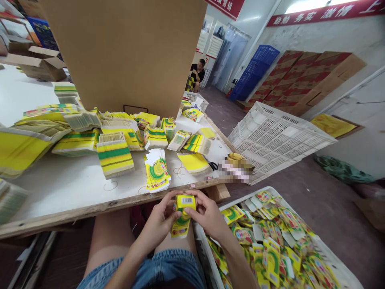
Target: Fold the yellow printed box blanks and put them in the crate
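Observation:
Over my lap, just off the table's front edge, both hands hold a small yellow-and-green printed packaging card (181, 228) with a barcode on its upper part. My left hand (162, 218) grips its left side, thumb on the front. On the right side, my right hand (208, 214) pinches it with the thumb pressed near the middle. The fingers behind the card are partly hidden. Closest on the tabletop lies a loose stack of similar cards (157, 170). To my right, a white crate (207, 257) is filled with many yellow printed packets (272, 257).
Bundles of yellow-and-green cards (116, 156) line the white table (90, 192), before a tall cardboard box (129, 56). Scissors (213, 164) lie near its right edge, by some bananas (236, 156). White crates (276, 136) stand beyond. A person (198, 73) sits far back.

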The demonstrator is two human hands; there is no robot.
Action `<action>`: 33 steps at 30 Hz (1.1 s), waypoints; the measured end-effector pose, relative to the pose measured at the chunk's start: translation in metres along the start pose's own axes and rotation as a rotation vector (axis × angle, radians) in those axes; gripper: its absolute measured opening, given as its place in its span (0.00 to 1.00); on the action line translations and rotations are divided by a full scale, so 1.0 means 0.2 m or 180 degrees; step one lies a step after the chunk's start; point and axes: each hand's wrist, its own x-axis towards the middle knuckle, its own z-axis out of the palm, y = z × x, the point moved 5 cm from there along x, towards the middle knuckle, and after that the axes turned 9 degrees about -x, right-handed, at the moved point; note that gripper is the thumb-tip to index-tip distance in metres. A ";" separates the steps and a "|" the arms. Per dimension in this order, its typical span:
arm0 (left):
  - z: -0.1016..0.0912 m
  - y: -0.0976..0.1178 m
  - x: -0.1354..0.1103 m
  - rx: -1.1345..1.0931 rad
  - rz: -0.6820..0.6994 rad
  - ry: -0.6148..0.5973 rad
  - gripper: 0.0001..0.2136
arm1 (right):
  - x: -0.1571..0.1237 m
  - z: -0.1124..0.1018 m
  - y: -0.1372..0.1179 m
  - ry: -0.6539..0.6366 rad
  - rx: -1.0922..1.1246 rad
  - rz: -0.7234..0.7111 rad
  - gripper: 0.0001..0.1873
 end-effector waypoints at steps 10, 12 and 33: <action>0.00 0.03 0.01 -0.0370 -0.0111 0.0092 0.25 | 0.02 0.04 -0.01 0.0318 -0.0715 0.0209 0.19; -0.01 0.03 0.02 -0.0477 -0.0137 0.0123 0.24 | 0.02 0.04 -0.01 0.0332 -0.0673 0.0150 0.19; -0.26 0.05 0.07 0.2730 0.0856 0.1232 0.24 | 0.08 -0.05 0.06 0.0398 -0.0781 0.0048 0.09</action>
